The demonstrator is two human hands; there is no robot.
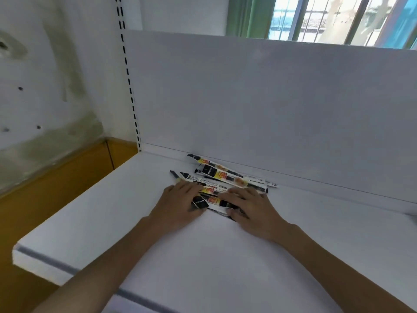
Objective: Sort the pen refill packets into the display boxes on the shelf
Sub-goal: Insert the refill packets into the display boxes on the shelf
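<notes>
Black, yellow and white pen refill packets lie in a loose, overlapping heap on the shelf, close to its back edge and just beside the upright white back panel. The left hand and right hand rest on the heap's near side with fingers straight and spread, each grip released and pressing flat. Bare shelf surface spreads to the left edge, the front lip and the right. A slotted upright stands at the back left corner.
</notes>
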